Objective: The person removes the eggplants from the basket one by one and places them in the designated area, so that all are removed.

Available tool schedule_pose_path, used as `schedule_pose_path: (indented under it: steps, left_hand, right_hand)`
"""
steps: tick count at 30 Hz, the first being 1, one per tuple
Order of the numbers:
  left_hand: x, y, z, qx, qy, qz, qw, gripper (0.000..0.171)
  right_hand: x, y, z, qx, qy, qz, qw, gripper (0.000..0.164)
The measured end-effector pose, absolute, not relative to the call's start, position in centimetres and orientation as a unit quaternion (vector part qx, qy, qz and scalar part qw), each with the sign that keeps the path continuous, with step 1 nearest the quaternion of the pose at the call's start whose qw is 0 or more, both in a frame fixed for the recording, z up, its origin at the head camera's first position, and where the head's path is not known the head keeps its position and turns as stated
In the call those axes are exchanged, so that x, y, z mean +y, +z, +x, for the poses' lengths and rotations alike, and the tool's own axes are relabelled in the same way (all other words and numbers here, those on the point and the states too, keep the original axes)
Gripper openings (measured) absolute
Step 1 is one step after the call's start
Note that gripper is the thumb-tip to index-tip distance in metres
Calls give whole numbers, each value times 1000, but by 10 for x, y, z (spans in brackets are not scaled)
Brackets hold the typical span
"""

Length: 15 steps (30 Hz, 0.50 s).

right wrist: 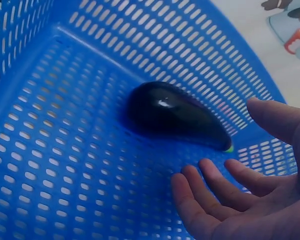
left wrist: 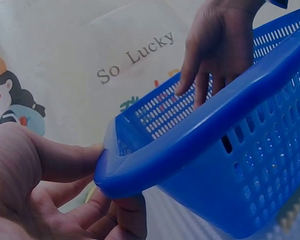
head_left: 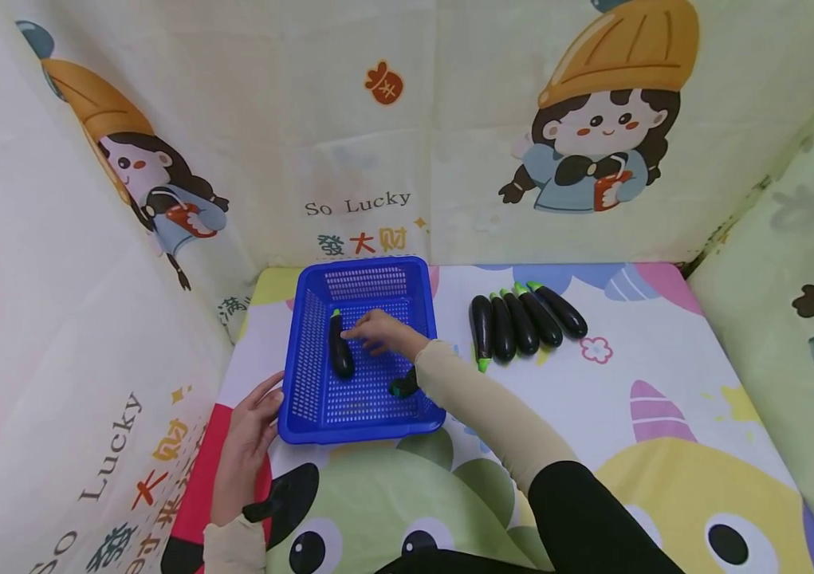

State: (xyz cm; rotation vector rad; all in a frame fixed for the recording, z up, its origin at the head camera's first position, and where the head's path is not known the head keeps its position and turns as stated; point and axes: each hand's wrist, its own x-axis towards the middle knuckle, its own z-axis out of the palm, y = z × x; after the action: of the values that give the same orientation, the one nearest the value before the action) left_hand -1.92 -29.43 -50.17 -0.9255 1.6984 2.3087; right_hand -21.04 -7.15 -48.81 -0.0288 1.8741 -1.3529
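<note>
A blue plastic basket with slotted walls stands on the table. My left hand holds its left edge; in the left wrist view the thumb lies on the rim and the fingers curl beneath it. One glossy dark eggplant lies lengthwise in the basket. Over the basket floor, right beside that eggplant's green tip, my right hand has its fingers spread and relaxed, with nothing between them in the right wrist view. Another eggplant lies at the basket's right, partly hidden by my right sleeve.
Several eggplants lie side by side in a row on the table, right of the basket. A printed cloth covers the table. Printed curtains hang close behind it and along both sides.
</note>
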Motion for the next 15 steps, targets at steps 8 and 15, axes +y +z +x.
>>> schedule_pose_path:
  steps: [8,15]
  left_hand:
    - [-293,-502,-18,571,761,-300,61,53]
    - [-294,-504,-17,573,763,-295,57,53]
  right_hand:
    - [-84,-503,-206,755,-526,4,391,47]
    - [-96,-509,-200,793,-478,-47,374,41]
